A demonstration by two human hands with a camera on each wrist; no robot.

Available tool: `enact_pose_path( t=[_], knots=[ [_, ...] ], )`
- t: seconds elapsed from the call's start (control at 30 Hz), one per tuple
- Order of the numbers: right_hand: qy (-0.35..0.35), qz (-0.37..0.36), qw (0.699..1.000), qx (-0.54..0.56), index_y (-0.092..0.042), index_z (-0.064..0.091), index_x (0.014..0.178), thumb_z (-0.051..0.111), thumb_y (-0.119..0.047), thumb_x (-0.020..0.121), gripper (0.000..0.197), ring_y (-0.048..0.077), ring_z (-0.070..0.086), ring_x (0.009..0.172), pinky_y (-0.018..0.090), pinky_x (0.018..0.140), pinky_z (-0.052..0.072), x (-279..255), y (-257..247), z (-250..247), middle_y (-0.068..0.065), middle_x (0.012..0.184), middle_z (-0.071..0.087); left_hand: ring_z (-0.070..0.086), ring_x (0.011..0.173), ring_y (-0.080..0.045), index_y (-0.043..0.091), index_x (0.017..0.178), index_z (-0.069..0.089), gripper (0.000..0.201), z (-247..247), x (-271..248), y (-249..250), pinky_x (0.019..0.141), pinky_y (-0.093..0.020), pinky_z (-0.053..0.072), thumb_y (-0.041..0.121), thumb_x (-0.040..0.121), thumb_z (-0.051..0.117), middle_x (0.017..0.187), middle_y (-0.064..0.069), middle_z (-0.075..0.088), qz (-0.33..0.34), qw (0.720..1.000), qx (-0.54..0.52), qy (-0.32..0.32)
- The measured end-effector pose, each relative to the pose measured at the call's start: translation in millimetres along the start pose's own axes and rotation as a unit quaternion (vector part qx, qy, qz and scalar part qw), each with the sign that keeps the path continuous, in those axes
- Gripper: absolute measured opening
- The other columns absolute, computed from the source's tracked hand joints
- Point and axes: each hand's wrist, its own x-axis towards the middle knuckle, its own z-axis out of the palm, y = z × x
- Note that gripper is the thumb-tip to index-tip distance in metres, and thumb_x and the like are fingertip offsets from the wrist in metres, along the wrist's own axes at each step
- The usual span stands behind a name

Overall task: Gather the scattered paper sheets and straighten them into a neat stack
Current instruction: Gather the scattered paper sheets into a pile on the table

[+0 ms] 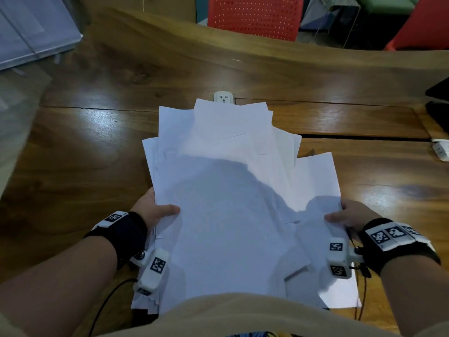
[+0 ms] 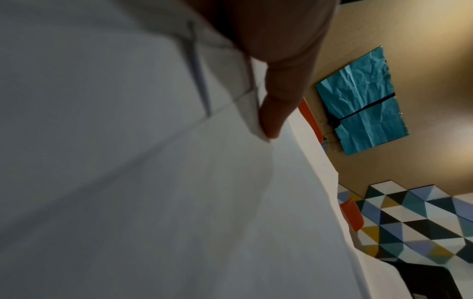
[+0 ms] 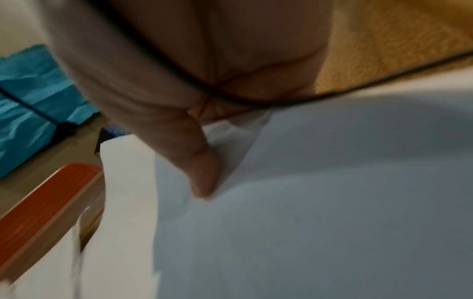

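A loose pile of white paper sheets [image 1: 226, 190] lies fanned and uneven in front of me over the wooden table [image 1: 85, 154]. My left hand [image 1: 155, 210] grips the pile's left edge, thumb on top and fingers underneath. My right hand [image 1: 345, 215] grips the right edge the same way. In the left wrist view the left hand's thumb [image 2: 276, 113] presses on the sheets [image 2: 128, 182]. In the right wrist view the right hand's thumb [image 3: 199, 168] lies on the paper [image 3: 307, 202]. The sheets' corners stick out at different angles at the far end.
A white power socket [image 1: 224, 97] is set into the table just beyond the pile. A red perforated chair [image 1: 255, 17] stands behind the table. A dark device [image 1: 439, 105] and a white adapter [image 1: 441, 150] sit at the right edge. A grey folder [image 1: 31, 30] lies far left.
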Motion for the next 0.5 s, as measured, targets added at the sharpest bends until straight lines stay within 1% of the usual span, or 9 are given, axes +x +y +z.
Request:
enact_pose_path(
  t=[0.03, 0.07, 0.13, 0.17, 0.2, 0.3, 0.4, 0.47, 0.5],
  knots=[
    [0.003, 0.002, 1.0, 0.012, -0.003, 0.061, 0.107, 0.07, -0.001, 0.076, 0.032, 0.041, 0.065, 0.094, 0.057, 0.09, 0.049, 2, 4, -5, 0.021, 0.104, 0.067, 0.064, 0.093, -0.03, 0.005, 0.125, 0.049, 0.058, 0, 1, -1, 0.071, -0.036, 0.051, -0.007, 0.072, 0.07, 0.107, -0.012, 0.066, -0.003, 1.0, 0.001, 0.0],
    [0.035, 0.002, 0.999, 0.014, -0.003, 0.061, 0.106, 0.069, -0.003, 0.077, 0.03, 0.039, 0.065, 0.092, 0.053, 0.09, 0.05, 1, 4, -9, 0.018, 0.101, 0.067, 0.064, 0.094, -0.032, 0.005, 0.125, 0.049, 0.06, -1, 1, -1, 0.074, -0.038, 0.052, -0.007, 0.072, 0.071, 0.11, -0.014, 0.065, -0.002, 1.0, 0.0, -0.004],
    [0.15, 0.003, 0.989, 0.006, -0.004, 0.061, 0.102, 0.067, -0.006, 0.079, 0.023, 0.034, 0.063, 0.088, 0.042, 0.087, 0.05, 3, 6, -19, 0.014, 0.095, 0.063, 0.063, 0.1, -0.036, 0.006, 0.126, 0.049, 0.068, -1, 1, -1, 0.084, -0.046, 0.052, -0.004, 0.065, 0.077, 0.115, -0.017, 0.065, -0.002, 1.0, -0.003, -0.007],
    [0.188, 0.0, 0.982, 0.024, -0.003, 0.061, 0.102, 0.067, -0.007, 0.079, 0.024, 0.034, 0.062, 0.087, 0.04, 0.084, 0.05, 0, 5, -23, 0.014, 0.095, 0.062, 0.063, 0.101, -0.037, 0.007, 0.126, 0.049, 0.073, -1, 1, 0, 0.089, -0.05, 0.051, 0.002, 0.059, 0.078, 0.116, -0.017, 0.065, -0.004, 1.0, -0.003, -0.007],
    [0.199, -0.002, 0.978, 0.056, -0.002, 0.062, 0.104, 0.067, -0.01, 0.078, 0.027, 0.034, 0.063, 0.087, 0.041, 0.083, 0.051, -1, 4, -25, 0.014, 0.096, 0.064, 0.063, 0.102, -0.037, 0.008, 0.126, 0.049, 0.077, -1, 1, 0, 0.091, -0.052, 0.05, 0.007, 0.054, 0.078, 0.116, -0.016, 0.065, -0.001, 1.0, -0.003, -0.011],
    [0.175, -0.032, 0.978, 0.11, -0.006, 0.061, 0.107, 0.067, -0.014, 0.082, 0.027, 0.03, 0.061, 0.079, 0.036, 0.073, 0.049, -8, -8, -21, 0.013, 0.1, 0.065, 0.063, 0.101, -0.038, 0.006, 0.126, 0.048, 0.08, -1, 1, 1, 0.085, -0.049, 0.052, 0.008, 0.051, 0.074, 0.116, -0.018, 0.064, 0.003, 1.0, -0.02, -0.019],
    [0.099, -0.063, 0.986, 0.118, -0.001, 0.06, 0.108, 0.062, -0.007, 0.087, 0.022, 0.024, 0.056, 0.065, 0.029, 0.058, 0.045, -17, -27, -6, 0.017, 0.099, 0.062, 0.063, 0.1, -0.037, 0.005, 0.127, 0.047, 0.081, 0, 2, 1, 0.078, -0.043, 0.053, 0.006, 0.05, 0.074, 0.116, -0.019, 0.064, 0.006, 0.999, -0.03, -0.027],
    [0.075, -0.066, 0.989, 0.111, 0.004, 0.059, 0.112, 0.061, -0.003, 0.086, 0.027, 0.026, 0.057, 0.069, 0.029, 0.059, 0.046, -15, -36, 5, 0.02, 0.104, 0.062, 0.064, 0.098, -0.036, 0.006, 0.126, 0.048, 0.081, -1, 1, 1, 0.079, -0.044, 0.053, 0.006, 0.05, 0.074, 0.113, -0.017, 0.065, 0.006, 0.999, -0.031, -0.028],
    [0.077, -0.06, 0.99, 0.099, 0.004, 0.058, 0.115, 0.063, -0.004, 0.085, 0.031, 0.028, 0.058, 0.076, 0.032, 0.066, 0.049, -11, -38, 8, 0.021, 0.108, 0.063, 0.064, 0.099, -0.036, 0.006, 0.126, 0.048, 0.082, -1, 0, 1, 0.082, -0.046, 0.053, 0.007, 0.048, 0.076, 0.113, -0.017, 0.065, 0.007, 0.999, -0.031, -0.028]
  ],
)
